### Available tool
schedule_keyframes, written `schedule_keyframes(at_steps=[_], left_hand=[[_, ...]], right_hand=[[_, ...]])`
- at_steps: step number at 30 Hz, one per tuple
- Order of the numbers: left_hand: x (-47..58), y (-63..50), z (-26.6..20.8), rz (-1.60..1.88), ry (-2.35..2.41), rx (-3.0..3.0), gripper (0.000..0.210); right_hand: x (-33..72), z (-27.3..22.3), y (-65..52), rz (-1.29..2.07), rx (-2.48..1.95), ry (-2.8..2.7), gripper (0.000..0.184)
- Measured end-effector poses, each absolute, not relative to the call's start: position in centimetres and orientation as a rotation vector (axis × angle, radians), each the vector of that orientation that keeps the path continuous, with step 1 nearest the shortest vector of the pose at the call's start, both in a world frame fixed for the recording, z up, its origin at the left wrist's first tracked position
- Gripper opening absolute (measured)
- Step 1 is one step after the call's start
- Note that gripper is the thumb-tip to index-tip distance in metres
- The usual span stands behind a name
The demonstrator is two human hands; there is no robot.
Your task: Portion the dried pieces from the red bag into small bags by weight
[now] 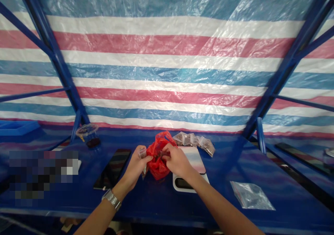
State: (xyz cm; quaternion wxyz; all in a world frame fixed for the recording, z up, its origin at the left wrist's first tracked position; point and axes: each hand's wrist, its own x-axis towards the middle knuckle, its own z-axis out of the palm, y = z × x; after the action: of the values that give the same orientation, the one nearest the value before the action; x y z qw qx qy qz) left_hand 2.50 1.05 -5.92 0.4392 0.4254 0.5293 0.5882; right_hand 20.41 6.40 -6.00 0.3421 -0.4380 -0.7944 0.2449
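Observation:
A crumpled red plastic bag [159, 170] stands with its mouth up on the blue table, and something dark shows inside it. My left hand [137, 163] is closed at its left side, thumb against the red plastic. It grips a small clear plastic bag [142, 153], part of which pokes out above the fingers and below the hand. My right hand [177, 158] reaches into the mouth of the red bag with the fingers pinched together; what they hold is hidden. Just right of the red bag, partly under my right forearm, lies a white kitchen scale [194, 160] with a dark display.
Several small filled clear bags [193, 140] lie behind the scale. A flat clear zip bag [252, 195] is at the right. On the left are a black phone-like slab [113, 169], a clear cup with dark liquid [91, 137] and a blue tray [19, 128]. Blue frame posts [62, 71] rise behind.

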Motion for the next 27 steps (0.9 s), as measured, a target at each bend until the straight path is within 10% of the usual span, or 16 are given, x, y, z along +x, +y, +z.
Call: schedule_keyframes(at_steps=[14,27], left_hand=[[4.2,0.4,-2.7,1.552,1.794,1.79,0.019],[6.8,1.8,-4.6,1.373,1.612,1.782,0.019]], right_hand=[[20.9,-4.6,6.9,0.966,-0.891,-1.587,0.011],[22.4,-0.9,3.8,0.247,-0.752,-2.102,0.026]])
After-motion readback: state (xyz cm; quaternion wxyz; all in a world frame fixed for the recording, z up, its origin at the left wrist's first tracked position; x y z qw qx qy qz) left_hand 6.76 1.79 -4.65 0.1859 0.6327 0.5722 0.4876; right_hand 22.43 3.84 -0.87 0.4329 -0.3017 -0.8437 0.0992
